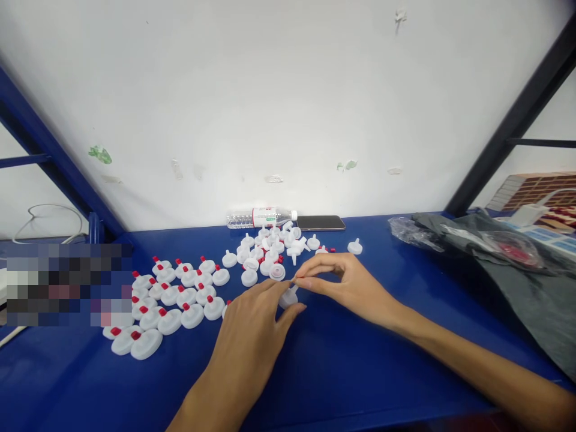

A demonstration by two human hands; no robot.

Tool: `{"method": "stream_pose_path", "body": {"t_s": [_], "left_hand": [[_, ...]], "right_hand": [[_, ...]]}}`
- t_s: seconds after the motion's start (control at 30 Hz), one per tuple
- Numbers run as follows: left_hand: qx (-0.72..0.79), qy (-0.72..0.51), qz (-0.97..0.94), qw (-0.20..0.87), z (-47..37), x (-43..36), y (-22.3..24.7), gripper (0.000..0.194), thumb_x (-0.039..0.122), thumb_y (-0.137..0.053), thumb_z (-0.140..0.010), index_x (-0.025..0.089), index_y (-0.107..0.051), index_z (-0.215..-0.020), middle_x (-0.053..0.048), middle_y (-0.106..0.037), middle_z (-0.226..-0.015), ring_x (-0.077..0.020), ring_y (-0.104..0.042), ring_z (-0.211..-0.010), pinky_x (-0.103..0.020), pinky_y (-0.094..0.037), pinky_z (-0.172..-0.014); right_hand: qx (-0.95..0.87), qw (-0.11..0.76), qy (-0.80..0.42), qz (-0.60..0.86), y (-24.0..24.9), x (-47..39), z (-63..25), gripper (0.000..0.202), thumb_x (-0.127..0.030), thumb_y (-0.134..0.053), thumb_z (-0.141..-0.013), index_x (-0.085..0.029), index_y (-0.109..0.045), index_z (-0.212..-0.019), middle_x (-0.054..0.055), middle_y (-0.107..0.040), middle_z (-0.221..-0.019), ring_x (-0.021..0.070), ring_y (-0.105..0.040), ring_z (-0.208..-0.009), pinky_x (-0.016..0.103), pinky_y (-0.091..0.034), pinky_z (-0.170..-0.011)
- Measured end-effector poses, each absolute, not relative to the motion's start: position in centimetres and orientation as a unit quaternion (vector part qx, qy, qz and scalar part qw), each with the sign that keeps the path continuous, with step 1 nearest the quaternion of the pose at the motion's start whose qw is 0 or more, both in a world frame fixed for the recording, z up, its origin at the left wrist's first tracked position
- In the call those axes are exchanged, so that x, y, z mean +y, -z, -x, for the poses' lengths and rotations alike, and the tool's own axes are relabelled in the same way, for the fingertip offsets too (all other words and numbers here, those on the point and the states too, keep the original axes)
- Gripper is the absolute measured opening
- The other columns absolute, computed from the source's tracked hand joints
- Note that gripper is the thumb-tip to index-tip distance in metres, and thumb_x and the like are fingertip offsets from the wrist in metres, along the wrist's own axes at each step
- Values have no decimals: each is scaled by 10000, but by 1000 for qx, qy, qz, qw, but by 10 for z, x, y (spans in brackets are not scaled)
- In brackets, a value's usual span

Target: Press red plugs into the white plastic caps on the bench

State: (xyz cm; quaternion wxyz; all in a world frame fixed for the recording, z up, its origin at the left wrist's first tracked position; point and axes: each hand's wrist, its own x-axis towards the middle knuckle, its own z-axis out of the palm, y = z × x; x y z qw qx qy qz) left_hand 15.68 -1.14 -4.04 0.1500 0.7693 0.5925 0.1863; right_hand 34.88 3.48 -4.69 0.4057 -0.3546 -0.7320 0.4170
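A translucent white nozzle cap (288, 297), round at the base with a thin spout, is held low over the blue tabletop. My left hand (252, 339) grips its base between thumb and fingers. At the spout's tip, the thumb and forefinger of my right hand (344, 282) are pinched together on a tiny red tip cap, mostly hidden by the fingers. On the left stand rows of white nozzle caps (192, 316) with red tips on their spouts. Behind my hands lies a heap of white nozzle caps (270, 252) with bare spouts, and small red tip caps (279, 259) are scattered among them.
A clear plastic bottle (261, 217) lies against the wall beside a dark phone (320, 223). One bare nozzle cap (355, 246) sits apart at the right. Grey fabric (517, 300) and a crumpled plastic bag (414, 233) lie further right. Metal posts (499, 114) flank the table.
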Motion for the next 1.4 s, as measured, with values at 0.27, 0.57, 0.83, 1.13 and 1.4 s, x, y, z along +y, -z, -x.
{"method": "stream_pose_path", "body": {"t_s": [0.27, 0.57, 0.83, 1.13, 1.4], "left_hand": [[573, -204, -780, 148, -155, -10, 46, 244, 340, -650, -952, 261, -726, -1170, -23, -741, -982, -243, -687, -893, -369, -465, -784], [567, -211, -780, 158, -156, -10, 47, 198, 339, -651, -950, 260, -734, -1112, -10, -737, -956, -230, -684, -873, -351, -458, -758], [566, -216, -777, 171, -155, -12, 44, 151, 331, -636, -954, 244, -718, -1047, -1, -729, -944, -224, -672, -862, -344, -445, -745], [566, -235, -766, 194, -159, -14, 47, 180, 386, -651, -944, 263, -729, -1050, 7, -771, -934, -237, -716, -868, -339, -475, -758], [601, -231, -737, 207, -164, -17, 47, 761, 351, -698, -904, 381, -309, -1558, 4, -769, -1173, -275, -718, -1061, -391, -515, -868]], "right_hand": [[-732, 415, -414, 348, 54, 34, -349, 128, -348, -727, -924, -253, -782, -992, 11, -768, -992, 185, -700, -924, 311, -528, -836], [-720, 419, -434, 344, 53, 34, -348, 176, -394, -754, -888, -245, -792, -974, 34, -777, -989, 214, -711, -952, 349, -536, -861], [-705, 432, -450, 337, 53, 33, -346, 208, -396, -830, -805, -218, -745, -873, 28, -745, -919, 193, -690, -882, 343, -540, -848], [-692, 427, -474, 339, 56, 33, -346, 200, -371, -864, -771, -212, -769, -846, 25, -763, -873, 178, -706, -802, 316, -556, -776], [-687, 402, -499, 343, 59, 29, -344, 196, -360, -857, -785, -204, -749, -835, 23, -773, -848, 192, -728, -799, 306, -561, -755]]}}
